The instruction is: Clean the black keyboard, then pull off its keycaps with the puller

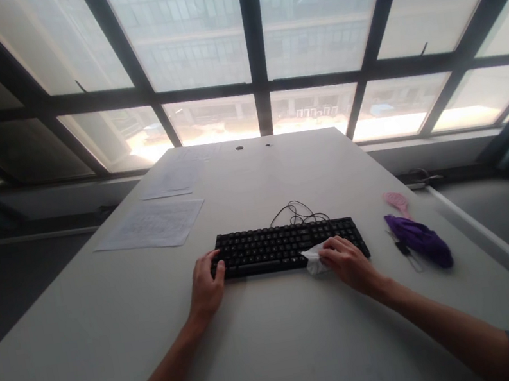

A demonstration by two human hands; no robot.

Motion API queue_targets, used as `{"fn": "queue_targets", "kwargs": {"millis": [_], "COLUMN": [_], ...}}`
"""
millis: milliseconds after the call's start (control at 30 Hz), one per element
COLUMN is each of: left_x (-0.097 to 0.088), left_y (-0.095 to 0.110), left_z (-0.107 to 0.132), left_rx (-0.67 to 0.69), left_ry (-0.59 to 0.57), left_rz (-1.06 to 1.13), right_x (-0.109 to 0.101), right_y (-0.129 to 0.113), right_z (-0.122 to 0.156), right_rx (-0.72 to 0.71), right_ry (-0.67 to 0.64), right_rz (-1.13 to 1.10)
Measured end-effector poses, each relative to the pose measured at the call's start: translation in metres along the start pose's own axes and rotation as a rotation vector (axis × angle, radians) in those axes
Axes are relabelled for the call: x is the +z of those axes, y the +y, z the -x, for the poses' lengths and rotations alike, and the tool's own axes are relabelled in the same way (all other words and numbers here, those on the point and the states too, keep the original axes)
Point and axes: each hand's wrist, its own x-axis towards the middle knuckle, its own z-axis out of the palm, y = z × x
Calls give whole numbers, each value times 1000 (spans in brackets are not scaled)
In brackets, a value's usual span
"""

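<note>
A black keyboard [283, 245] lies across the middle of a pale table [280, 342], its coiled cable [298, 212] behind it. My left hand [207, 286] grips the keyboard's left end, thumb on the front corner and fingers curled over the edge. My right hand [347, 261] is closed on a crumpled white wipe [313, 258] and presses it on the front right part of the keyboard.
Printed paper sheets [153, 224] lie at the table's far left. A purple cloth bundle [419, 239], a small dark clip [404, 250] and a pink object [397, 200] sit to the right of the keyboard. Large windows [256, 53] rise behind the table.
</note>
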Motion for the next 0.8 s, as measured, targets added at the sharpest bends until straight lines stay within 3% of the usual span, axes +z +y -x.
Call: {"fn": "queue_targets", "kwargs": {"millis": [200,400,600,700,800], "left_x": [-1,1,2,1,0], "left_y": [-3,-6,-8,-7,-5], "left_z": [-1,-1,-1,-1,-1], "left_rx": [-48,-82,-72,-79,-75], "left_ry": [-9,-7,-4,-11,-15], "left_rz": [37,91,86,88,90], "right_x": [-10,10,18,19,22], "right_y": [31,39,3,-24,-49], "right_z": [-24,-65,-76,-64,-41], "right_rx": [194,325,208,73,-89], "right_ry": [152,75,77,60,-78], "right_rz": [16,114,-38,-196,-272]}}
